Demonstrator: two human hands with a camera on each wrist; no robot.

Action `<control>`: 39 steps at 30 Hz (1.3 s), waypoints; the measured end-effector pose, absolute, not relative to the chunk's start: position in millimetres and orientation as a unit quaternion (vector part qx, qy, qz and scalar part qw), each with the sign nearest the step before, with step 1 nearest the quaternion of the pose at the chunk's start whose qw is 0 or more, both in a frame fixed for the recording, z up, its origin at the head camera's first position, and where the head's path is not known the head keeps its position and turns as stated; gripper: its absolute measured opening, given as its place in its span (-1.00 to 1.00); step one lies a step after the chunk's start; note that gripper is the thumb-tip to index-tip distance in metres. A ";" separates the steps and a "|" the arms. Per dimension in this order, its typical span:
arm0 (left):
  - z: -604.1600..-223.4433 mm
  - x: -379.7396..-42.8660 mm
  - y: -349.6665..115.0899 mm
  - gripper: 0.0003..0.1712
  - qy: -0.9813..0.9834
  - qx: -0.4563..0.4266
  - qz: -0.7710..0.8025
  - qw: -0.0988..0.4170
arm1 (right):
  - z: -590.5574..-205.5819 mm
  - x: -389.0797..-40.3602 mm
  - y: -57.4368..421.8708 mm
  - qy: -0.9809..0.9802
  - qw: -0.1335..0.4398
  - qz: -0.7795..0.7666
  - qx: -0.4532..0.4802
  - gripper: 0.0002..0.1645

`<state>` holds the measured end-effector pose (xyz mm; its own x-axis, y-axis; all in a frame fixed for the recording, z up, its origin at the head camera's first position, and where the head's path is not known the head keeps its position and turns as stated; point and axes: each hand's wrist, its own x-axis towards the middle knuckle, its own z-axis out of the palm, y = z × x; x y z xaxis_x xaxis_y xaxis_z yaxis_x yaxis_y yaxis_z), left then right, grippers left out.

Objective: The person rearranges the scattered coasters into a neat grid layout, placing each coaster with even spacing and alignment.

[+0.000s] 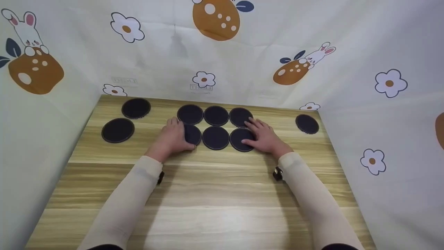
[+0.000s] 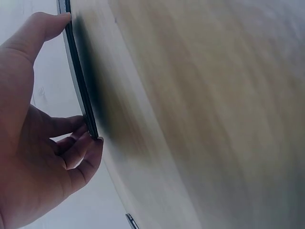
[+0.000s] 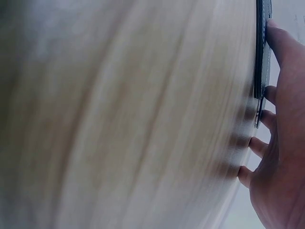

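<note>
Several round black discs, coaster-like with stitched rims, lie in two rows on the wooden table in the head view. My left hand [image 1: 172, 138] grips the front-left disc [image 1: 194, 134] by its edge, thumb at the near side and fingers curled at the far side; the left wrist view shows this disc [image 2: 80, 71] edge-on. Spread over the right end of the rows, my right hand [image 1: 265, 138] rests its thumb on the front-right disc [image 1: 238, 136], with fingertips at the edge of the back-right disc [image 1: 240, 116]. Between them lies the front-middle disc [image 1: 215, 138].
The back-left disc [image 1: 190, 114] and back-middle disc [image 1: 216, 115] complete the far row. Two loose discs, one farther [image 1: 136, 108] and one nearer [image 1: 118, 130], lie at the left; another disc [image 1: 307, 124] lies far right. A printed curtain [image 1: 242, 76] encloses the wooden table [image 1: 215, 194].
</note>
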<state>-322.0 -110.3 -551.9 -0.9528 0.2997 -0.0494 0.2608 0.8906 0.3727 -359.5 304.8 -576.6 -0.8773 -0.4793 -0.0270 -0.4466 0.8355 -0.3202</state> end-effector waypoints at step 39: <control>-555.7 -319.1 -117.9 0.47 0.960 0.134 0.234 0.071 | -575.1 -358.5 303.5 0.957 0.049 -0.143 -0.250 0.12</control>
